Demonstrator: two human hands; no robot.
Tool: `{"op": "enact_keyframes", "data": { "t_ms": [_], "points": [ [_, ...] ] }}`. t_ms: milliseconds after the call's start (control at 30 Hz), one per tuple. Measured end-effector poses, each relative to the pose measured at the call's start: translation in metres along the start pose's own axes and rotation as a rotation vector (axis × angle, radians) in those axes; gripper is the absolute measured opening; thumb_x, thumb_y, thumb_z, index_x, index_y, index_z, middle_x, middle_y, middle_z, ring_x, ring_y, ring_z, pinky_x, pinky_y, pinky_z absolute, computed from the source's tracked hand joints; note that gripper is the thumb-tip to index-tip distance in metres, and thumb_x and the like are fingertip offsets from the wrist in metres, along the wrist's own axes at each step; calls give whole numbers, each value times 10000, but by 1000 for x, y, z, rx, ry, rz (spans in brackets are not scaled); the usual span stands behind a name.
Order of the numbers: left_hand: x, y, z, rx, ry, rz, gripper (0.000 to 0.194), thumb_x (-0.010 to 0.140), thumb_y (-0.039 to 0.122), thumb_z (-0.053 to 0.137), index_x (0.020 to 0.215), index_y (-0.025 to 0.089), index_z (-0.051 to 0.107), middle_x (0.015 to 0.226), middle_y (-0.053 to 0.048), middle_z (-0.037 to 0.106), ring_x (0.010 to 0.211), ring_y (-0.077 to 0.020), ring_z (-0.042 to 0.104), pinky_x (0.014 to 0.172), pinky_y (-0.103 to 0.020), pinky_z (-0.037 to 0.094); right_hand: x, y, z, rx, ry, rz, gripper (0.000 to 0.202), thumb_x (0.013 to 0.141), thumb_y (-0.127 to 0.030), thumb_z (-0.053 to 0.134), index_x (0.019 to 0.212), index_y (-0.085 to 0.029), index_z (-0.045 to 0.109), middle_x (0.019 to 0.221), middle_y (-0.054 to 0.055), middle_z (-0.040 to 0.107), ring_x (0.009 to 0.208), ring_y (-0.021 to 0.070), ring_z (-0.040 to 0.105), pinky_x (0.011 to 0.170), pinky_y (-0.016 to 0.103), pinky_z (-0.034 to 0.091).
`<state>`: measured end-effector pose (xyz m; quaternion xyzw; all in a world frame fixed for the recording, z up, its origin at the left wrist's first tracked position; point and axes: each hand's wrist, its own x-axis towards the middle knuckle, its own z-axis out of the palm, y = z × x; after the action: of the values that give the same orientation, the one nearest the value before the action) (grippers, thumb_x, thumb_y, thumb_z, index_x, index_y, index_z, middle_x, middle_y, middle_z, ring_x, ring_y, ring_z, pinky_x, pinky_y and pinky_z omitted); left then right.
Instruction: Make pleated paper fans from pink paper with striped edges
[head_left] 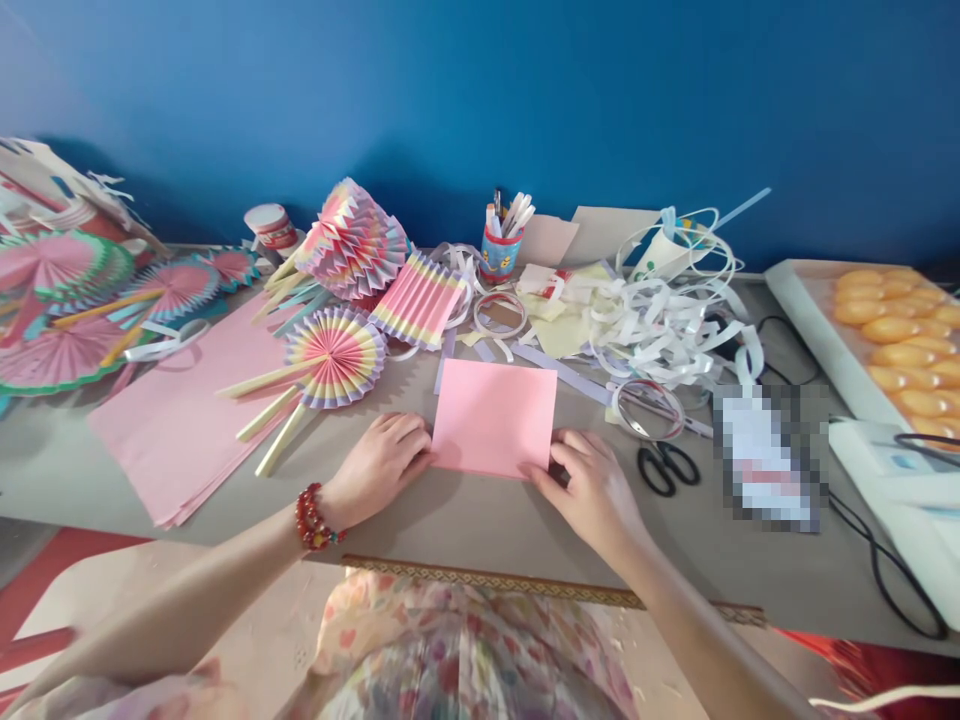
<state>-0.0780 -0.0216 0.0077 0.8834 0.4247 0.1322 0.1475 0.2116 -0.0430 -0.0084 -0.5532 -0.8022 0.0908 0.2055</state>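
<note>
A pink sheet of paper (495, 415), seemingly folded, lies on the grey table in front of me. My left hand (390, 452), with a red bead bracelet at the wrist, holds its lower left corner between curled fingers. At the lower right corner, my right hand (589, 485) pinches the paper with the thumb on the near edge and fingers at the side. Just to the right lie black-handled scissors (667, 468) and a roll of clear tape (649, 408). Left of the paper is a pleated paper fan (335, 357) with pale sticks.
Larger pink sheets (202, 400) lie at the left beside more finished fans (60, 262). Behind are a pen cup (501, 250) and a heap of white paper strips (652, 335). A tray of yellow-orange items (795, 300) and black cables (874, 550) are at the right.
</note>
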Motion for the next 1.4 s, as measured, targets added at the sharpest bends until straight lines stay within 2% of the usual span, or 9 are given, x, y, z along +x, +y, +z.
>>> {"op": "enact_keyframes", "data": {
  "t_ms": [767, 1000, 1400],
  "points": [
    [-2, 0, 4, 90, -4, 20, 236, 999, 260, 379, 841, 181, 536, 888, -56, 556, 825, -203, 535, 816, -354, 441, 2, 5, -2, 37, -39, 12, 302, 867, -347, 650, 640, -213, 501, 822, 45, 602, 807, 220, 542, 717, 331, 400],
    [-2, -1, 4, 75, -10, 11, 251, 1000, 272, 376, 833, 180, 538, 883, -57, 558, 825, -204, 534, 811, -360, 444, 4, 7, -10, 96, -104, 10, 206, 847, -285, 677, 693, -219, 558, 858, 35, 610, 822, 212, 551, 728, 318, 422],
    [-1, 1, 2, 65, -1, 11, 252, 995, 268, 388, 815, 179, 541, 862, -55, 554, 813, -206, 537, 811, -358, 446, 11, 12, -20, 132, -209, 3, 207, 837, -272, 695, 678, -216, 574, 862, 28, 609, 811, 204, 539, 722, 315, 427]
  ]
}}
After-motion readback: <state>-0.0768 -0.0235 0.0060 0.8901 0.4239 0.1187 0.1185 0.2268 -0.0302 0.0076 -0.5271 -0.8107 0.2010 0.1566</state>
